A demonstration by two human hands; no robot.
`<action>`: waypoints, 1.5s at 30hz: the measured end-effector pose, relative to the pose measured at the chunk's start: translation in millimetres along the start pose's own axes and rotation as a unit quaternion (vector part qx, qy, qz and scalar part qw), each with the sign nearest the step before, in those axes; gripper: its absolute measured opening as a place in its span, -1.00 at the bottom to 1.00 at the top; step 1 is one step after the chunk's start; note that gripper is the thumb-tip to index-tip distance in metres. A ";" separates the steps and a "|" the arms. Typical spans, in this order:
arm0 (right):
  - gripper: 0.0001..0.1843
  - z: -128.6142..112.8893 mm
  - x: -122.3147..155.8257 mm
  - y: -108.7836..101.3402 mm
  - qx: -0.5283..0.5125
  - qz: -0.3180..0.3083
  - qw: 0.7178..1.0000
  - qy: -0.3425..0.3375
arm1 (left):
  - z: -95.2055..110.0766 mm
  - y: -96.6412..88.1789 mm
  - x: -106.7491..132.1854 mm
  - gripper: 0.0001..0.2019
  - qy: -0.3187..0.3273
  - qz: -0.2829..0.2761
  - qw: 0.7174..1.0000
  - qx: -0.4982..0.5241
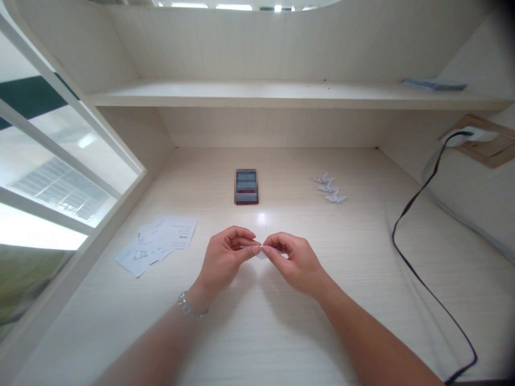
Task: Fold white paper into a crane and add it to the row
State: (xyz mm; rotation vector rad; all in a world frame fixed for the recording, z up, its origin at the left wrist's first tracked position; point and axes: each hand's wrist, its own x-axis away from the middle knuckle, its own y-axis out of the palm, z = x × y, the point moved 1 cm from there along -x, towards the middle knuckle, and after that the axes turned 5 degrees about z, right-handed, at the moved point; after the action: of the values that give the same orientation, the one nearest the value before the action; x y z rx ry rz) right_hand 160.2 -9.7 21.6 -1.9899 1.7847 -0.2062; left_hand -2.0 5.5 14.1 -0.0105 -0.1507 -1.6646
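Between my two hands is a small piece of white paper [262, 254], mostly covered by my fingers. My left hand [229, 252], with a silver bracelet [189, 306] at its wrist, pinches the paper's left side between thumb and fingers. From the other side my right hand [293, 260] pinches it, so the fingertips of both hands nearly meet. How the paper is folded cannot be made out. To the right, beyond my hands, several small folded paper cranes [329, 189] lie in a short row. Several loose printed paper sheets [161, 238] overlap on the left.
A phone [246, 186] lies flat beyond my hands on the pale desk [249, 343]. On the right, a black cable [406, 257] runs from a wall socket [483, 140] down across the desk. A shelf [257, 102] spans the back, holding a flat bluish item [434, 84]. A window frame [116, 182] borders the left.
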 end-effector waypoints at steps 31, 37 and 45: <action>-0.88 4.0 -1.9 -4.1 -0.019 -0.004 0.999 0.029 | -0.7 -5.0 2.2 -0.81 0.097 -0.023 0.987 -0.126; -0.87 4.3 -2.0 -4.0 -0.026 -0.011 0.999 0.033 | 1.4 -4.0 2.5 -0.84 0.094 -0.026 0.988 -0.118; -0.87 4.0 -1.3 -2.1 -0.015 -0.024 0.999 0.031 | -1.7 -1.0 1.7 -0.78 0.075 -0.024 0.993 -0.092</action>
State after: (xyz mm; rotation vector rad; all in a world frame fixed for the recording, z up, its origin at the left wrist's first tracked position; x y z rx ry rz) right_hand 163.5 -7.4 19.2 -2.0696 1.7901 -0.2597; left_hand -3.0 3.7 12.5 -0.0207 0.1181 -1.7157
